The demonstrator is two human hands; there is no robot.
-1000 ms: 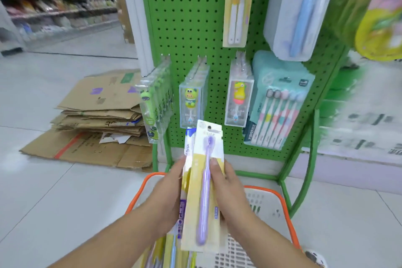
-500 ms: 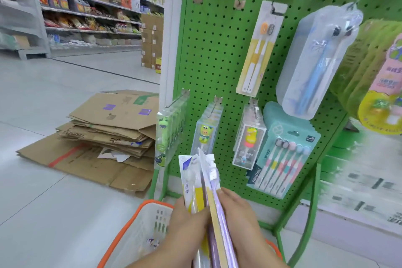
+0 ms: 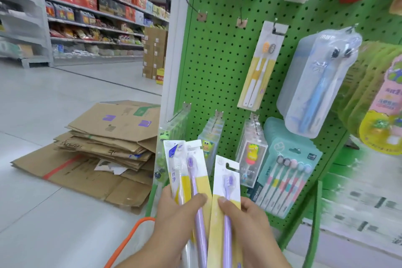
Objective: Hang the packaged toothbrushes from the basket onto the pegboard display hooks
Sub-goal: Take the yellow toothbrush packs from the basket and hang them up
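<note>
Now split: one purple toothbrush pack (image 3: 226,193), which half a second earlier lay pressed edge-on against the others in a single bundle, stands apart in the right hand (image 3: 250,222), thumb pinching its yellow card face.

Left hand (image 3: 174,213): grips the remaining packs (image 3: 187,172), a white-and-blue one behind and a purple one in front, thumb across the purple handle.

Both hands: curled round cards, neither free.

Basket (image 3: 128,239): only an orange rim strip shows at lower left (its contents are out of view).

Pegboard (image 3: 217,67): green, now filling more of the view than a second ago, when the view was aimed down at the basket. Two bare hooks (image 3: 193,5) sit in the upper left row; a further long hook (image 3: 177,113) juts out lower left, above a hanging green pack.

Judgement: one pack is singled out and its hang slot faces up, so the hanging step looks about to begin; no pack from the hands is on a hook yet. Which hook is meant cannot be told.
</note>
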